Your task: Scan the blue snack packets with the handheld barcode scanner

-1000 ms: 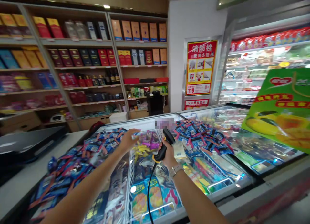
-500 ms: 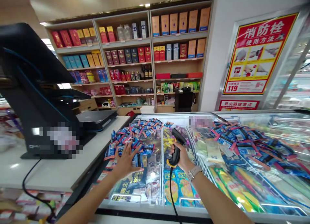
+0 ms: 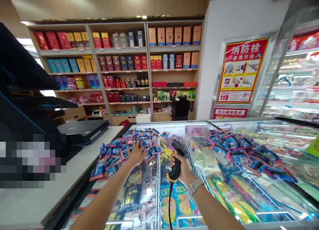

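Note:
My left hand [image 3: 136, 154] reaches over a pile of small blue packets with pink ends [image 3: 116, 154], fingers spread, touching or just above them. These packets lie on the glass top of a chest freezer [image 3: 147, 193]. Wrapped round a black barcode scanner [image 3: 176, 165] with yellow trim is my right hand [image 3: 183, 170], a watch [image 3: 195, 187] on its wrist. The scanner's cable [image 3: 170, 203] hangs down toward me. A second pile of similar blue packets [image 3: 239, 147] is on the glass to the right. Wrapped frozen goods [image 3: 174, 203] show beneath the glass.
At the left, a white counter [image 3: 27, 203] bears a black checkout terminal [image 3: 15, 107] and a flat black device [image 3: 83, 132]. Shelves of boxes and bottles [image 3: 119, 70] line the back wall. A red fire-hydrant sign [image 3: 243, 70] hangs on the right wall.
My left hand has moved farther up into the left packet pile. The view has shifted right, and my right hand still grips the scanner.

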Tool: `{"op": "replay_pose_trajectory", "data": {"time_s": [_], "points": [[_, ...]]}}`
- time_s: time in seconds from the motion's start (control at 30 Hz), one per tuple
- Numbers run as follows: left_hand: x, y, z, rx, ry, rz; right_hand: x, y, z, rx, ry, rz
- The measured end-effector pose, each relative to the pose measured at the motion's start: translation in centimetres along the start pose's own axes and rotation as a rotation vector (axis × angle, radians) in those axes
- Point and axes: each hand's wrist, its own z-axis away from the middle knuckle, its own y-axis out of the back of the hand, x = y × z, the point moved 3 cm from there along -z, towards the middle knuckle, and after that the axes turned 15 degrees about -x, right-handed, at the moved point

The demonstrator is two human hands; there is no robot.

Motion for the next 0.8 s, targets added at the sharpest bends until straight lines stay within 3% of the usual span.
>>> {"op": "replay_pose_trajectory", "data": {"time_s": [0.13,0.27,0.4,0.5,0.63,0.8], "points": [[-0.3,1.9,1.0,-0.018,-0.07,0.092,0.2,-0.1,-0.3,-0.005,-0.03,-0.025],[2.3,2.8,1.3,0.12,-0.104,0.563,-0.1,-0.3,-0.2,0.047,0.024,0.049],[7.9,0.0,0.0,0.19,-0.146,1.385,-0.9,-0.4,0.4,0.102,0.08,0.113],[11.9,-2.9,-0.8,0.162,-0.219,1.747,-1.9,0.0,0.8,0.102,0.108,0.119],[13.7,-5.2,-1.0,0.095,-0.27,1.814,-3.1,0.7,1.1,0.141,0.17,0.12],[12.6,-5.8,-0.8,0.086,-0.276,1.694,-3.6,0.4,1.0,0.139,0.177,0.056]]}}
